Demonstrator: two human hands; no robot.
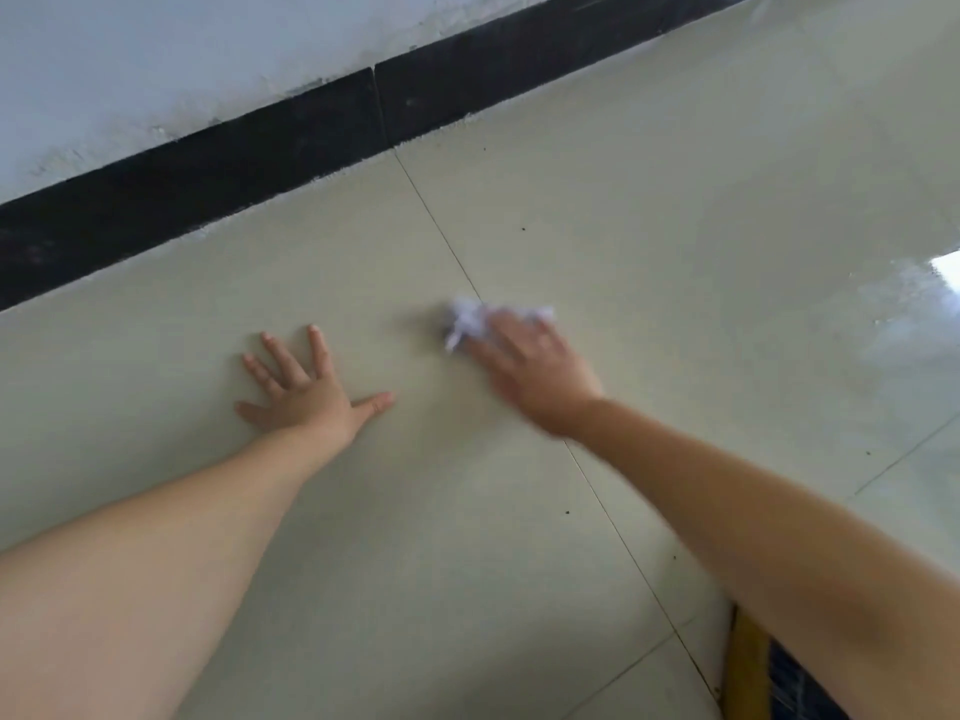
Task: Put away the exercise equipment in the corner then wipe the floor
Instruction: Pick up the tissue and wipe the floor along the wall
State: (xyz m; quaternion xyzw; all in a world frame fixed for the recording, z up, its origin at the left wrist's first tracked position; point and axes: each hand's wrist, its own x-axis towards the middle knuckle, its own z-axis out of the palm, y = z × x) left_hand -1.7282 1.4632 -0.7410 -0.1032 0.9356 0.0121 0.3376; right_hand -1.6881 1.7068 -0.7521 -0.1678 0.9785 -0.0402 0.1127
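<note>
My left hand (306,387) lies flat on the beige tiled floor (649,241) with its fingers spread. To its right, my right hand (535,366) presses a crumpled white tissue (470,319) onto the floor beside a tile joint; the hand is motion-blurred and its fingers look straight over the tissue. No exercise equipment is in view.
A black skirting board (208,184) runs along the white wall (156,59) at the back. A bright glare patch (930,293) shines on the floor at the right. A yellow and dark blue object (753,667) pokes in at the bottom right under my right forearm.
</note>
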